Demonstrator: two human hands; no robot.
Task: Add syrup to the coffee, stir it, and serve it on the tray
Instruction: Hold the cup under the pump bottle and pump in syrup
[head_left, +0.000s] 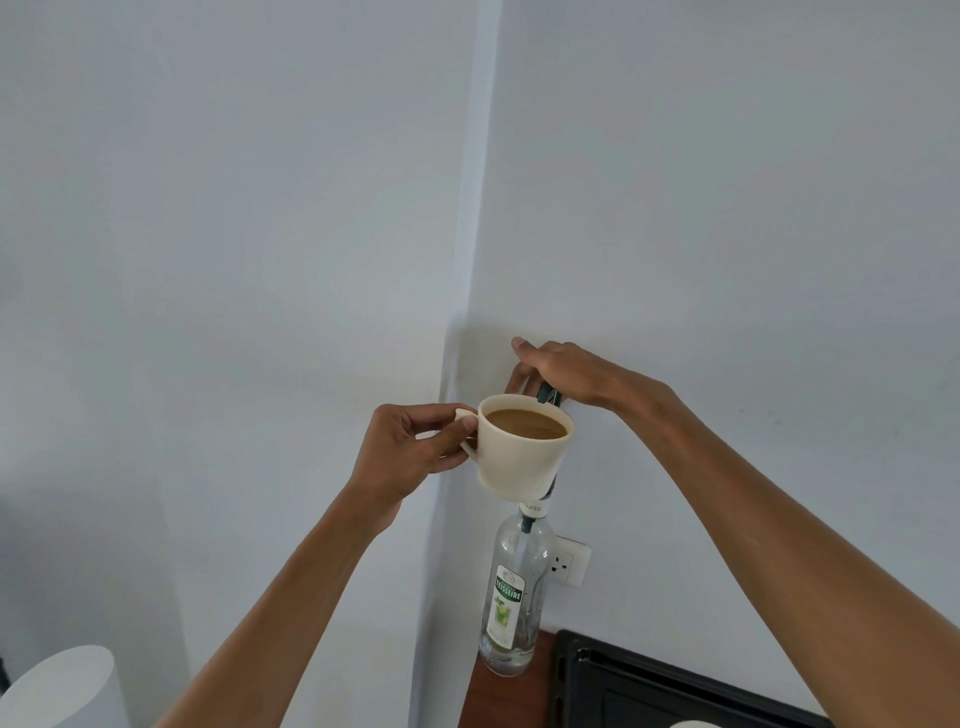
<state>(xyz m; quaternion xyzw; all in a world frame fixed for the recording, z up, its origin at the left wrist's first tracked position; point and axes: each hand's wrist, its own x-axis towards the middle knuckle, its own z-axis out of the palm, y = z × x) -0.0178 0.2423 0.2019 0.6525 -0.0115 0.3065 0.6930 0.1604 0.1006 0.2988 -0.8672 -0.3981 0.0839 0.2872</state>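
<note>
My left hand grips the handle of a cream cup filled with light brown coffee, held up in the air in front of the wall. Behind and below the cup stands a clear syrup bottle with a green and white label, nearly empty. Its dark green pump head rises behind the cup's far rim. My right hand rests on top of that pump head with the fingers curled over it. The pump's spout is hidden behind the cup.
The bottle stands on a brown wooden surface in a wall corner. A black tray lies to its right. A white wall socket sits behind the bottle. A white cylinder shows at bottom left.
</note>
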